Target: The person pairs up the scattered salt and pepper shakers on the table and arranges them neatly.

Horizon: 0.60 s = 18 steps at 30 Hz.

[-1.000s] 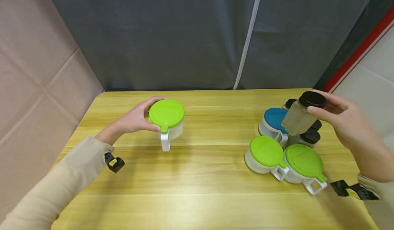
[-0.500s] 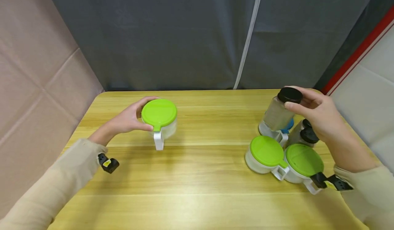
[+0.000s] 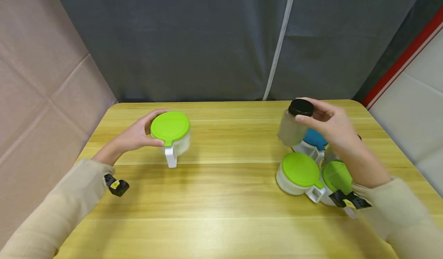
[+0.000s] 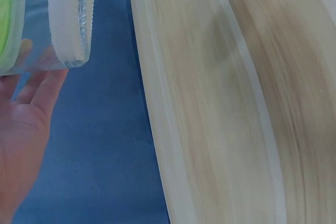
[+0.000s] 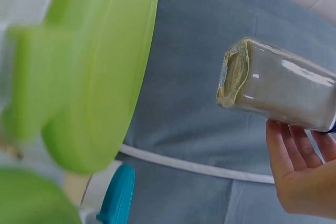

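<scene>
The right hand (image 3: 332,126) pinches the jar (image 3: 292,128) by its black cap, up above the blue cup (image 3: 314,139). It looks smooth and slippery. The left hand (image 3: 136,134) holds the green cup (image 3: 170,130).

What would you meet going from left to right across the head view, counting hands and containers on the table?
Left hand → green-lidded jar it grips → black-capped bottle → right hand holding the bottle.
</scene>
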{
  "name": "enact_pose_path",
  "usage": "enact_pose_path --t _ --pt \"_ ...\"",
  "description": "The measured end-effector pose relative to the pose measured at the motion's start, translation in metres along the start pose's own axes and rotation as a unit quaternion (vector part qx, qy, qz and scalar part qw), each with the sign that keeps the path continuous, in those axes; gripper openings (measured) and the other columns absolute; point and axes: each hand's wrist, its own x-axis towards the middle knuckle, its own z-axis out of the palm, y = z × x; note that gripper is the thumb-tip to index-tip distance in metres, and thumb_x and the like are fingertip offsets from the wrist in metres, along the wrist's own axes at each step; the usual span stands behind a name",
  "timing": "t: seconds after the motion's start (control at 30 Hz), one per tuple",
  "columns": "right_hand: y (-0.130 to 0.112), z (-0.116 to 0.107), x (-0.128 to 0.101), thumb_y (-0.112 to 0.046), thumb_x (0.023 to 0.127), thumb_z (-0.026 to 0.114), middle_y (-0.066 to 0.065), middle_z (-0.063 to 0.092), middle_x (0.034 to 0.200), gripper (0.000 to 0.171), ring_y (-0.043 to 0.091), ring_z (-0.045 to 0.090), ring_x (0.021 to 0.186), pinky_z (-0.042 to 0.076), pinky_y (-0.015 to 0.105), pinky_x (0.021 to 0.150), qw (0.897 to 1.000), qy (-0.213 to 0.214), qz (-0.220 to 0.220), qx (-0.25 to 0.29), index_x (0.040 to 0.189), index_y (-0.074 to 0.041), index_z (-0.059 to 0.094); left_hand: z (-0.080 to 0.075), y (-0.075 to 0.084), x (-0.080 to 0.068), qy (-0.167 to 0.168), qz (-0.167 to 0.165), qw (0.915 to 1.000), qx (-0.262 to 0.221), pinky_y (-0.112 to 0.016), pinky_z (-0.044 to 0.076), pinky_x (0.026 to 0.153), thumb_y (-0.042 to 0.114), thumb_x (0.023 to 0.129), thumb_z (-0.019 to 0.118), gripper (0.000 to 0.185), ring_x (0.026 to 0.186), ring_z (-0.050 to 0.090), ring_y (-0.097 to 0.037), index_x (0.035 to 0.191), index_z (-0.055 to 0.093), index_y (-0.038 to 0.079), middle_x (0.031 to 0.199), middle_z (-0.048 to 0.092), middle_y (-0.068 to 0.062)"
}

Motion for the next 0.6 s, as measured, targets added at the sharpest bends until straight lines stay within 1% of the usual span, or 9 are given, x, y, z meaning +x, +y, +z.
enact_pose_path --t 0.13,0.33,0.4,0.53,0.6 --pt "-0.001 0.009 0.002 -0.010 0.081 0.064 0.001 0.057 0.104 0.038 0.013 0.054 0.086 0.044 0.017 0.072 1.000 -0.003 0.006 -0.024 0.118 -0.011 0.058 -0.002 -0.003 -0.004 0.008 -0.008 0.9999 0.006 -0.022 0.041 0.083 -0.005 0.072 0.069 0.078 0.105 0.043 -0.018 0.135 0.023 -0.002 0.123 0.037 -0.014" --pt "0.000 0.023 0.006 -0.012 0.080 0.066 0.001 0.058 0.105 0.042 0.013 0.055 0.091 0.044 0.018 0.075 1.000 -0.017 0.019 -0.009 0.120 -0.011 0.055 -0.004 -0.007 -0.007 0.012 -0.011 0.9998 0.013 -0.022 0.040 0.084 -0.005 0.072 0.068 0.078 0.105 0.043 -0.016 0.135 0.023 -0.001 0.123 0.037 -0.014" --pt "0.001 0.029 0.007 -0.016 0.079 0.067 0.001 0.058 0.105 0.044 0.012 0.055 0.093 0.043 0.019 0.075 0.999 -0.016 0.027 -0.022 0.121 -0.011 0.054 -0.005 -0.008 -0.008 0.012 -0.013 0.9998 0.011 -0.021 0.040 0.084 -0.005 0.072 0.069 0.078 0.105 0.043 -0.017 0.135 0.023 -0.001 0.124 0.037 -0.014" --pt "0.000 0.040 0.007 -0.024 0.079 0.068 0.001 0.056 0.106 0.049 0.011 0.054 0.095 0.041 0.022 0.077 0.997 -0.016 0.041 -0.064 0.123 -0.012 0.051 -0.004 -0.010 -0.008 0.012 -0.014 0.9998 0.008 -0.022 0.040 0.084 -0.005 0.071 0.069 0.078 0.105 0.042 -0.017 0.134 0.024 -0.001 0.124 0.037 -0.013" --pt "0.000 0.047 0.007 -0.025 0.078 0.068 0.002 0.056 0.107 0.051 0.012 0.053 0.096 0.040 0.025 0.078 0.997 -0.015 0.044 -0.066 0.124 -0.011 0.051 -0.004 -0.011 -0.008 0.012 -0.012 0.9998 0.007 -0.022 0.039 0.085 -0.006 0.071 0.069 0.078 0.106 0.042 -0.017 0.134 0.024 -0.001 0.125 0.037 -0.013"
